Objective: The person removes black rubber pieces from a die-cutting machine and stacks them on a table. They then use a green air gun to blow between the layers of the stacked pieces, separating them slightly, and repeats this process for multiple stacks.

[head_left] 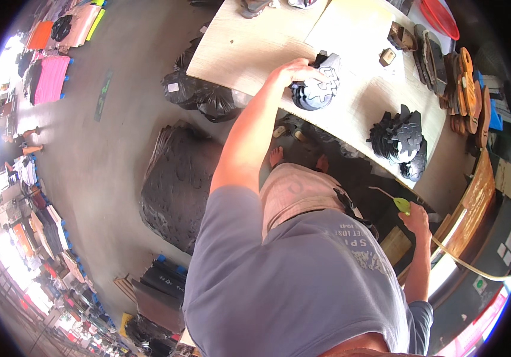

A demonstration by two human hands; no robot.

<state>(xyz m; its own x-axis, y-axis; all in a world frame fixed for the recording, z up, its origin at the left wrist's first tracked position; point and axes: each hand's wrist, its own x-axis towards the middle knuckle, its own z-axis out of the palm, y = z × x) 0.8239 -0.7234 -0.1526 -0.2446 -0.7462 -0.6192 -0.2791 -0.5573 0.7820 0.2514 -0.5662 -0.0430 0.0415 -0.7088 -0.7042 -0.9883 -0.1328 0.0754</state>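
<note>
Near the front edge of the table, my left hand point(301, 72) reaches over a stack of grey-and-black patterned shoe pieces point(316, 95). Its fingers are stretched out and touch the top of the stack. Low on the right side, my right hand point(415, 219) is closed around a green air blow gun point(402, 206). A long thin nozzle points from the gun toward the table, and a pale hose point(470, 268) trails off behind it. Another pile of black-and-grey shoe pieces point(399, 137) lies at the table's right corner, apart from both hands.
The pale table point(255, 44) also bears a small brown block point(387, 57). Brown and orange sole-shaped pieces point(470, 89) stand at its right end, near a red basin point(440, 18). Black bags point(199, 89) and a dark wrapped stack point(178, 184) sit on the floor at left.
</note>
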